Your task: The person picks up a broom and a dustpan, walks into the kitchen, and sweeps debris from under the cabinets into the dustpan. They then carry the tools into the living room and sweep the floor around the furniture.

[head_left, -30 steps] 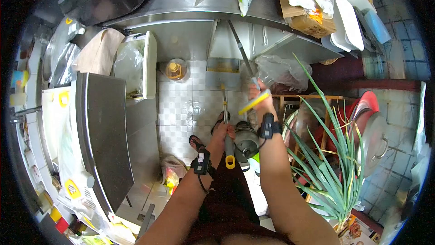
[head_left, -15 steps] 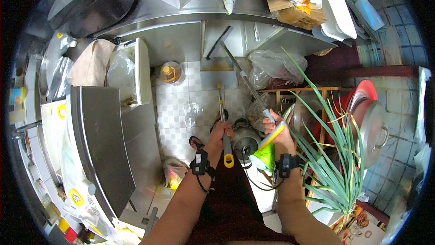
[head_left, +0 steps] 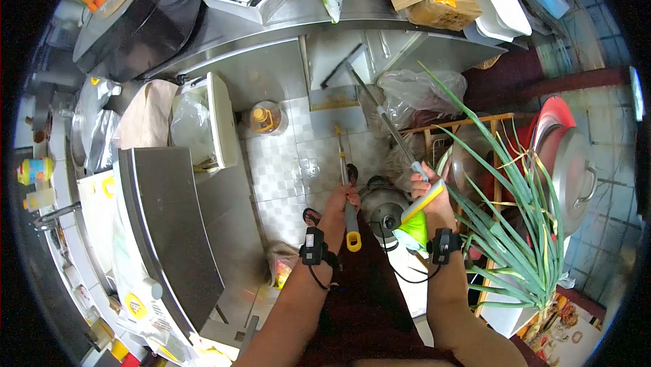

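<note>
My left hand point(head_left: 344, 199) is wrapped round the grey and yellow handle of a dustpan point(head_left: 333, 101), whose grey pan lies on the tiled floor by the cabinet. In my right hand point(head_left: 431, 189) is the grey and yellow handle of a long-handled broom point(head_left: 391, 121). The broom's dark narrow head is tilted against the cabinet front, above and beside the pan. Both hands are closed. A round metal pot point(head_left: 382, 204) stands between them, with a bright green bag point(head_left: 412, 230) near my right wrist.
An oil bottle point(head_left: 268, 119) stands on the floor, left of the dustpan. At the left is an open bin point(head_left: 224, 123) beside a dark-topped cabinet point(head_left: 159, 211). Long green onions point(head_left: 508, 231) and a lidded pot point(head_left: 573, 180) are at the right. A steel counter point(head_left: 366, 1) runs across the top.
The view has shifted, so most things appear farther right. The broom head is still raised near the pan, and both hands keep their holds.
</note>
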The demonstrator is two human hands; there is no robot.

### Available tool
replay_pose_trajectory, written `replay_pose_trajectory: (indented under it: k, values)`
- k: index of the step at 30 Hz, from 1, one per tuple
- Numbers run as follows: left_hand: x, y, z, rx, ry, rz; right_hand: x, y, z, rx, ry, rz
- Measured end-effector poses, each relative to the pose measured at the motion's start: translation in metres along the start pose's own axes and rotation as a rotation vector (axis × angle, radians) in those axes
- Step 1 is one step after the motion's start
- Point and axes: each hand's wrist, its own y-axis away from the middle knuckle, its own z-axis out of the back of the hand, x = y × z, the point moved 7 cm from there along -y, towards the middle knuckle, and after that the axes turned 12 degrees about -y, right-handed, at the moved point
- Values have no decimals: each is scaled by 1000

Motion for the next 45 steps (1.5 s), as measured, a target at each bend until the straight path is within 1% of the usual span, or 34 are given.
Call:
replay_pose_trajectory:
  k: [2, 4, 5, 6, 7, 8, 10, 11, 12, 14, 17, 20, 21, 23, 24, 26, 27, 29, 31, 32, 33, 34, 36, 37, 39, 40, 41, 43, 44, 45]
  values:
    - [3, -4, -2, 63, 98, 48, 5, -23, 5, 77, 21, -41]
    - [3, -10, 6, 70, 79, 12, 7, -54, 3, 97, -57, 36]
    - [3, -12, 10, 73, 71, -6, 6, -72, 8, 134, -102, -35]
    - [5, -9, 11, 49, 93, 19, -2, -83, 8, 170, -147, -106]
    - [6, -7, 11, 28, 114, 44, 6, -90, 25, -2, 6, 110]
    - [4, -5, 9, 12, 131, 68, 3, -87, 30, -20, 56, 115]
    - [-2, 7, -6, 232, 150, -8, -16, -65, 40, -62, 162, 128]
    - [-4, 14, -14, 345, 163, -43, -7, -50, 56, -217, 260, 329]
    - [-2, 17, -17, 338, 199, -11, -17, -35, 51, -212, 278, 327]
    - [3, 21, -22, 323, 279, 50, -35, 2, 19, -208, 319, 317]
    - [4, 3, -9, 352, 249, 51, -33, 22, 4, -200, 234, 296]
    - [2, 2, -10, 70, 80, -29, -19, 5, -5, -184, 294, 345]
    - [1, 6, -15, 34, 74, -16, -14, -10, -8, -132, 308, 339]
    - [0, 15, -20, -45, 59, 16, -1, -53, -17, 18, 213, 286]
    - [-2, 16, -23, -15, 9, -7, 18, -84, -8, 5, 298, 336]
    - [-3, 18, -27, 48, -88, -55, 43, -145, -11, 65, 205, 266]
    - [-2, 15, -22, 55, -124, -51, 44, -172, -26, 136, 30, 143]
    - [1, 3, -6, 74, -151, -39, 52, -223, -59, 144, -142, 110]
    - [6, -8, 6, 104, -91, -9, 44, -260, -109, 584, -176, -207]
    - [8, -13, 13, 119, -37, 9, 51, -277, -115, 569, -225, -204]
    - [11, -22, 26, 118, 59, 70, 56, -293, -121, 553, -273, -203]
    - [7, -23, 27, 103, 16, 30, 61, -306, -125, 536, -321, -202]
    - [3, -19, 26, 70, -65, -45, 73, -320, -127, 502, -247, -219]
    - [1, -15, 22, 94, -90, -70, 75, -322, -120, 478, -212, -223]
    - [4, -8, 19, 81, 37, 2, 80, -317, -95, 396, -142, -149]
    - [5, -7, 14, 84, 100, 35, 84, -311, -87, 358, -96, -111]
    - [4, -6, 11, 64, 91, 34, 84, -300, -69, 288, -121, -79]
    - [2, -4, 7, 23, 70, 29, 82, -269, -25, 133, -48, 67]
    - [2, -5, 7, 22, 67, 61, 70, -238, -9, 56, -54, 42]
    - [1, -6, 11, 20, 64, 93, 65, -206, 11, -59, -53, 163]
